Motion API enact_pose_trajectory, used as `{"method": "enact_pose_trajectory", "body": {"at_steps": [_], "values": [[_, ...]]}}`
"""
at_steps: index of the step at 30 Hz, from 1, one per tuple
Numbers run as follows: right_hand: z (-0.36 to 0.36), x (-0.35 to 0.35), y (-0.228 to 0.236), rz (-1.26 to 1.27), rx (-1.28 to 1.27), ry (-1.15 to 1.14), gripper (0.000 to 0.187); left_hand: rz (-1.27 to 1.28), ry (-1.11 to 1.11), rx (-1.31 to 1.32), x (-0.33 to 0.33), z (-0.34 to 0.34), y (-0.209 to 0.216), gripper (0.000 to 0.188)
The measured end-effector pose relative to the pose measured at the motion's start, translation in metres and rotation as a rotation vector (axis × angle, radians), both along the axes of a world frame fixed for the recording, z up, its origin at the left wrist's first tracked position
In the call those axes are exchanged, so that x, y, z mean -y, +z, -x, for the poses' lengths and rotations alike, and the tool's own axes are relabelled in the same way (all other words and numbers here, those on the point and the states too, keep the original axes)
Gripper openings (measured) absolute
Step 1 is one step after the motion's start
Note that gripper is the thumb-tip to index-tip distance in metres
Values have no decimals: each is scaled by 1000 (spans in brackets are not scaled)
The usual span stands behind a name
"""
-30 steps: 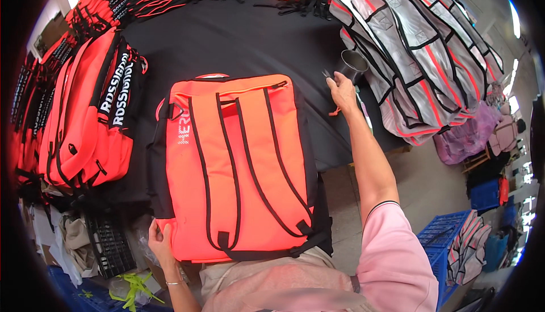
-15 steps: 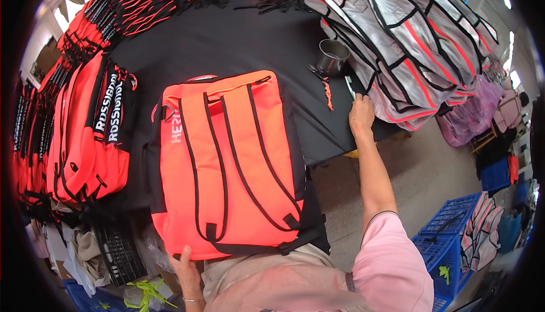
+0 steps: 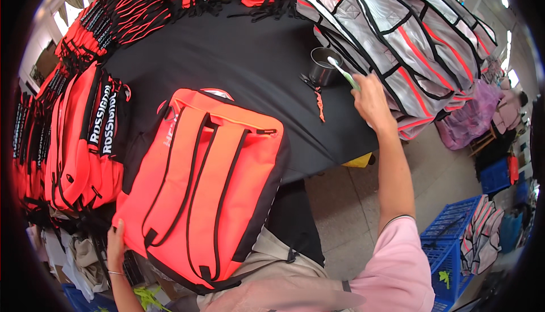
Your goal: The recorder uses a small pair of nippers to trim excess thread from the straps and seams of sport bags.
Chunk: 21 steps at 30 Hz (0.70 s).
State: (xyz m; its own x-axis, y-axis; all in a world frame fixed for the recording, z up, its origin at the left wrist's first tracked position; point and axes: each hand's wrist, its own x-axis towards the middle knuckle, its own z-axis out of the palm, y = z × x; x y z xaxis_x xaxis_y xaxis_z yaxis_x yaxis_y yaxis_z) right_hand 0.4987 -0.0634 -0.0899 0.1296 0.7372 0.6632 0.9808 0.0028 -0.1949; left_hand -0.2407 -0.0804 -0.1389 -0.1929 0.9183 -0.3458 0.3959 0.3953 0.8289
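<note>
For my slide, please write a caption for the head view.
Left hand on a red backpack, right hand holding a toothbrush.

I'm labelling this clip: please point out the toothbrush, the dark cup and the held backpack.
Toothbrush (image 3: 346, 75): head view, on the handle.
Dark cup (image 3: 322, 76): head view, on the wall.
Held backpack (image 3: 208, 190): head view, on a strap.

The right hand (image 3: 372, 101) hides 1 end of the toothbrush (image 3: 344, 73); the backpack (image 3: 244, 181), part of the left hand (image 3: 116, 245); grey bags (image 3: 417, 48) are cropped above.

matt cloth backpack (image 3: 231, 190), smooth plastic brush (image 3: 346, 75), shiny metal-looking cup (image 3: 322, 77), matt black tablecloth (image 3: 238, 57)
</note>
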Motion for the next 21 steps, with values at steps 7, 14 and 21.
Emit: {"method": "enact_pose_trajectory", "body": {"at_steps": [7, 14, 21], "values": [[-11, -102, 43, 458, 330, -300, 15, -533, -122, -955, 1, -64, 43, 51], [-25, -151, 30, 767, 251, -291, 19, -780, -472, -783, -7, -165, 73, 37], [-22, -101, 63, 573, 268, -316, 16, -1020, -868, -425, -67, -276, 85, 28]]}}
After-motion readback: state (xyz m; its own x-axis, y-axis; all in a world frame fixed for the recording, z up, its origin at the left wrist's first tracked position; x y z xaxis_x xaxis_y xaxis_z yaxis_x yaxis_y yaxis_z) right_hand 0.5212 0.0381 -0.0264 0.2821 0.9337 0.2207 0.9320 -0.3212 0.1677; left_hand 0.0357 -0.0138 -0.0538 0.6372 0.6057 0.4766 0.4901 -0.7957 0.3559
